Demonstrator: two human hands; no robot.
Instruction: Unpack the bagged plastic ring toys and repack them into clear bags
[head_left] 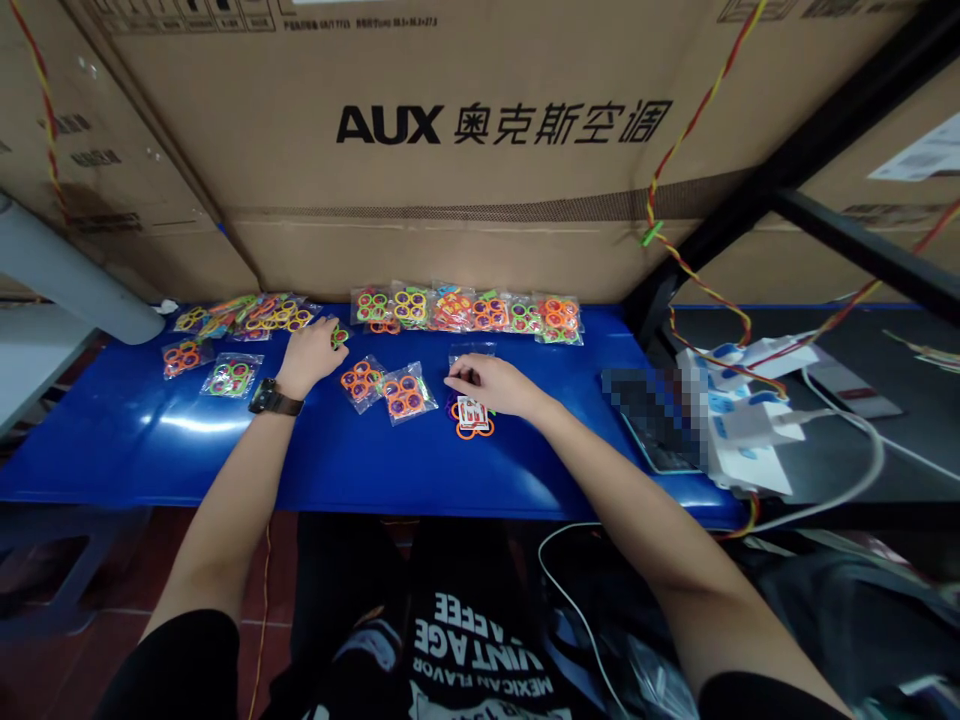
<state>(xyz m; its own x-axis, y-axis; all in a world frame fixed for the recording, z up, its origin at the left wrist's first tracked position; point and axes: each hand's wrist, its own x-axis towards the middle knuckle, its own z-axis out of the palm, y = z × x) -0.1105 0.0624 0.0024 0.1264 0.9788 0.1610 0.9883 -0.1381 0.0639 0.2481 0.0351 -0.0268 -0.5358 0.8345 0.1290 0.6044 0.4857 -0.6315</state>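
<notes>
The right hand (491, 385) is pinching a clear bag (471, 357) lying over loose plastic rings (472, 420); the left hand (311, 355) is closing on a ring packet (340, 335). Both are looking light, thin and slippery, best taken by an edge.

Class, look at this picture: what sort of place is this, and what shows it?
Probably a small packing workstation in a storeroom: stacked cardboard boxes, a blue table covered with bagged coloured rings, and a power strip.

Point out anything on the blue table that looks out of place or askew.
Only one thing stands out: under the right hand, orange rings lie loose, outside a bag, while the other rings sit in clear packets. The left hand touches one packet.
</notes>
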